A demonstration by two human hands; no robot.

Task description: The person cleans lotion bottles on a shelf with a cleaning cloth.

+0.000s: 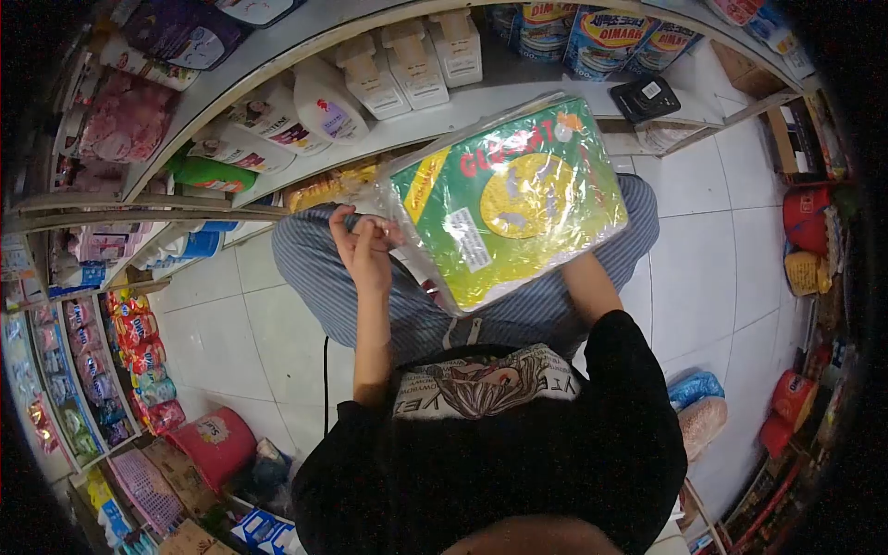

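Observation:
A flat green and yellow package (523, 199) in clear plastic lies tilted over my knees. At its left edge is my left hand (363, 242), with its fingers bent and pressed together near the loose plastic; whether they grip the wrap is hard to make out. My right hand (581, 268) reaches under the package from the lower right, and its fingers are hidden beneath it. A white sticker shows on the package's front, beside a yellow round picture.
Ahead is a white shelf (453, 113) with white bottles (326, 106), boxes (412, 69) and blue detergent packs (601, 42). A black item (645, 97) sits at its edge. A pink bucket (213, 447) stands at the lower left; blue and pink bags (701, 425) lie on the right floor.

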